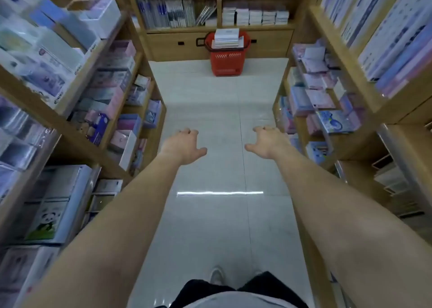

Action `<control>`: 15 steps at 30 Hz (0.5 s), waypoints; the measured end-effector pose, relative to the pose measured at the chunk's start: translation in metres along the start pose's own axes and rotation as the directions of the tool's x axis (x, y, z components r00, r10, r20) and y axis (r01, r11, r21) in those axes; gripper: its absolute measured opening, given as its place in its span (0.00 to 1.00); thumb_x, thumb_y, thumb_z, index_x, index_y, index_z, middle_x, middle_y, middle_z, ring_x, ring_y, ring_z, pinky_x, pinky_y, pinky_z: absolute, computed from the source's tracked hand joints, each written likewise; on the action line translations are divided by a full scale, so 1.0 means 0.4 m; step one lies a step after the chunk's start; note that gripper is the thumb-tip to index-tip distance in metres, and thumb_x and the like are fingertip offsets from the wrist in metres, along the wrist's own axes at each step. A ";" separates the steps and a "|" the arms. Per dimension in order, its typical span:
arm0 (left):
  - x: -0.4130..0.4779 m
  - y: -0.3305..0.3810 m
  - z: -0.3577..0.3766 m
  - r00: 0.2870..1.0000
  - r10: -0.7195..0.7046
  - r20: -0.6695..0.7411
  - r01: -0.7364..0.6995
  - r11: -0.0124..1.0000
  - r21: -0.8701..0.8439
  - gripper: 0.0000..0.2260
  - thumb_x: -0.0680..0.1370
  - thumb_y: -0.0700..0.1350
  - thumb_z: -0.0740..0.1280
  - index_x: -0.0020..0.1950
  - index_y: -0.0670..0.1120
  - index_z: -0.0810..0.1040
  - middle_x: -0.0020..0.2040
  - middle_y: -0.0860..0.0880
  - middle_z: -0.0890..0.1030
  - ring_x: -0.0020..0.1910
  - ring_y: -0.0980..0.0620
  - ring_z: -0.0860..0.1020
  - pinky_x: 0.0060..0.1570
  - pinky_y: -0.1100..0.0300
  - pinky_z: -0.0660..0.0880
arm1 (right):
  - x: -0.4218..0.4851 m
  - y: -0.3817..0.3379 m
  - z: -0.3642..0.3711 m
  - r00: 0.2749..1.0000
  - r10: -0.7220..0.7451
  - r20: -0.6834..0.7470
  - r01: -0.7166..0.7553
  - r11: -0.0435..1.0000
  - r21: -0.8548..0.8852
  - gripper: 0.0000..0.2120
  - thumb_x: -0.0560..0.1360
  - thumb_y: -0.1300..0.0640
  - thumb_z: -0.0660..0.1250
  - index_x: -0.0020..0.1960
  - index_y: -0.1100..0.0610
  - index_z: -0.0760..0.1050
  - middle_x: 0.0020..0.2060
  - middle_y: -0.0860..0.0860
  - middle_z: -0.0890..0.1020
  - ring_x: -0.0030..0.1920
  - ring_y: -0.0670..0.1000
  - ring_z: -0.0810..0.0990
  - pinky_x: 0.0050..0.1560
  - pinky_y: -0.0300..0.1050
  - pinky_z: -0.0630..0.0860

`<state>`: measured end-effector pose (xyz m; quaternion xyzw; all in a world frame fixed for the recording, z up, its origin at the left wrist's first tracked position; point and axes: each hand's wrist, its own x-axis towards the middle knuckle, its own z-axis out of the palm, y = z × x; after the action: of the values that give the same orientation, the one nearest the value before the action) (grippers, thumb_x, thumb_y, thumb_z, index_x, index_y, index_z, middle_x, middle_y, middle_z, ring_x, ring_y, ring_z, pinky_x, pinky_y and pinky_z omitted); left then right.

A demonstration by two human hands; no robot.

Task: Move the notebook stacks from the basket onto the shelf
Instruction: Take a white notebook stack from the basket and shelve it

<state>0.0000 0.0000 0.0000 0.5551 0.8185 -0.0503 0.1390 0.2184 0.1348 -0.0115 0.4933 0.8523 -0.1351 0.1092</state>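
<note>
Your left hand [184, 144] and right hand [268, 143] are both stretched out ahead of you over the tiled floor [222, 111]. Their fingers are spread and loosely bent, holding nothing. The red basket [225, 62] stands well beyond them at the far end of the aisle, against the base of the wooden shelf [254, 27]. The notebook stacks [226, 38] lie flat in it and rise above the rim, covers up. Their long axis runs left to right across the aisle, with an edge face toward you. Expect a stack to be heavy and stiff as a block, though the smooth covers may slide apart. Take it with 2 hands, 1 at each short end, fingers under the bottom notebook.
</note>
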 end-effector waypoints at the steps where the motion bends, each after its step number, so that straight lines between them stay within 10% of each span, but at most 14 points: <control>1: 0.006 -0.010 -0.003 1.000 -0.002 0.015 0.002 1.000 0.006 0.31 0.79 0.63 0.62 0.76 0.45 0.65 0.71 0.42 0.71 0.69 0.40 0.70 0.61 0.44 0.73 | 0.005 -0.010 -0.004 1.000 -0.003 0.003 0.003 1.000 0.000 0.36 0.76 0.35 0.63 0.78 0.53 0.63 0.72 0.58 0.70 0.70 0.62 0.70 0.66 0.57 0.69; 15: 0.422 -0.026 -0.073 0.997 0.042 0.070 -0.043 0.999 0.014 0.32 0.80 0.62 0.61 0.79 0.45 0.62 0.75 0.42 0.68 0.71 0.40 0.69 0.64 0.45 0.71 | 0.354 0.034 -0.077 0.998 0.052 0.033 -0.052 0.998 0.022 0.35 0.76 0.36 0.63 0.77 0.55 0.64 0.71 0.59 0.71 0.70 0.61 0.70 0.66 0.57 0.71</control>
<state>-0.0728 0.1540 -0.0206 0.5712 0.8009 -0.0731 0.1643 0.1591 0.2668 -0.0293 0.5143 0.8357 -0.1502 0.1209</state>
